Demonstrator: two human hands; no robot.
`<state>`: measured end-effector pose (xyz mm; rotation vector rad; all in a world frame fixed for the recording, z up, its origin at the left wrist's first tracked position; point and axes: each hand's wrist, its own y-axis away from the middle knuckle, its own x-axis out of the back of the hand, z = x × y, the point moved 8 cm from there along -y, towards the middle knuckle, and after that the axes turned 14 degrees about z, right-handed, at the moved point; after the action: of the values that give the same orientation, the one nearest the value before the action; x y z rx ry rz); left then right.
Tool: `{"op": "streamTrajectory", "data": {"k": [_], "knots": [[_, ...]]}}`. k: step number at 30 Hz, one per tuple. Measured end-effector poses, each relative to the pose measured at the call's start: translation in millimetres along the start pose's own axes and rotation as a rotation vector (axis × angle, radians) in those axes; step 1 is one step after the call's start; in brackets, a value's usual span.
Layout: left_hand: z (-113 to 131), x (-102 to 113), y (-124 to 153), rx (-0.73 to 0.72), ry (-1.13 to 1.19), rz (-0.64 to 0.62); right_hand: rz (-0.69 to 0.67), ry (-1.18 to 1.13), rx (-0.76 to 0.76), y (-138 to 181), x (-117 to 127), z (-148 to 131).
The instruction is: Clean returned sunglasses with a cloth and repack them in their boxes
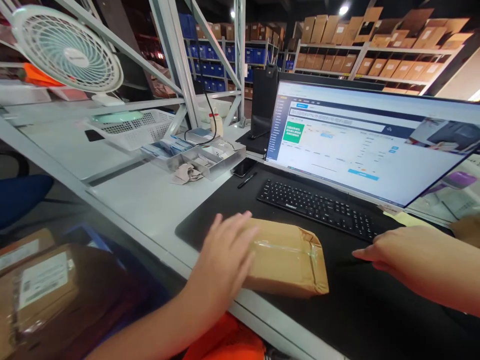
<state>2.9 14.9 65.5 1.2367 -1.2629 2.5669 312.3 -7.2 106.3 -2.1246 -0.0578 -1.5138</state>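
A brown taped paper parcel lies on the black desk mat in front of a black keyboard. My left hand rests flat on the parcel's left end, fingers stretched out and slightly spread. My right hand hovers over the mat to the right of the parcel, near the keyboard's right end; its fingers point left and are only partly visible, apparently extended and holding nothing.
A lit monitor stands behind the keyboard. A phone and pen lie left of it, beside grey trays and a white basket. A fan hangs top left. Labelled parcels sit lower left. Shelves of boxes fill the background.
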Motion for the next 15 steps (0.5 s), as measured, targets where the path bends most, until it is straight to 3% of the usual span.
{"op": "streamTrajectory", "data": {"k": [3, 6, 8, 12, 15], "knots": [[32, -18, -1, -0.250, -0.070, -0.121, -0.071, 0.149, 0.051, 8, 4, 9], [42, -36, 4, -0.328, -0.152, -0.124, 0.039, 0.123, -0.093, 3, 14, 14], [44, -42, 9, -0.367, -0.180, -0.090, 0.082, 0.035, -0.216, -1, 7, 16], [47, -41, 14, -0.409, -0.199, 0.000, 0.136, -0.294, -0.426, -20, -34, 14], [50, -38, 14, -0.457, -0.222, 0.030, 0.121, -0.601, -0.427, -52, -75, -1]]}}
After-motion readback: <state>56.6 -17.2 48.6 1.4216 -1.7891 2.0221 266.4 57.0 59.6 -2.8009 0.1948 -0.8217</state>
